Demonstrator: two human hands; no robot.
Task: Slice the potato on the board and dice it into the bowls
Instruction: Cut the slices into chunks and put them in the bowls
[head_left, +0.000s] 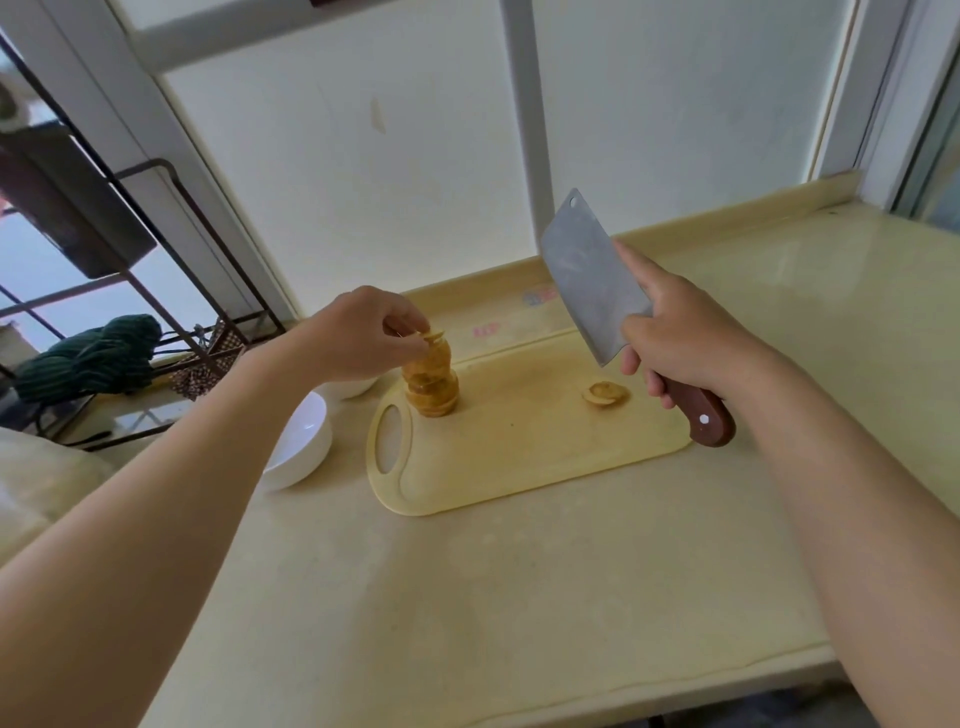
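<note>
The board (519, 457) lies across the middle of the counter (467, 597), its handle hole toward 9 o'clock. At that end the potato stands as a leaning stack (434, 392) of slices. The left grip (358, 338) hovers over it from 10 o'clock, thumb and fingertips pinched together on the top slice (434, 336). A few loose slices (605, 395) lie flat toward the board's 3 o'clock end, well apart from the stack. The right grip (680, 343) is clamped round the brown handle (704, 418) of a cleaver (587, 275), with the forefinger stretched along the blade. The blade is held in the air, pointing up toward 11 o'clock above the board's 2 o'clock corner, and it touches nothing. Two white bowls sit on the counter off the board's 9 o'clock end. The near bowl (304, 441) is just beside the board, its left part cut off by the left forearm. The far bowl (350, 387) is mostly hidden under the left wrist, so its contents cannot be told. At 12 o'clock from the board the counter's raised lip carries small red and blue marks (540, 297), partly covered by the blade. At the picture's 9 o'clock stands a dark metal rack (156, 249) with a green cloth (93, 358) draped on it.
</note>
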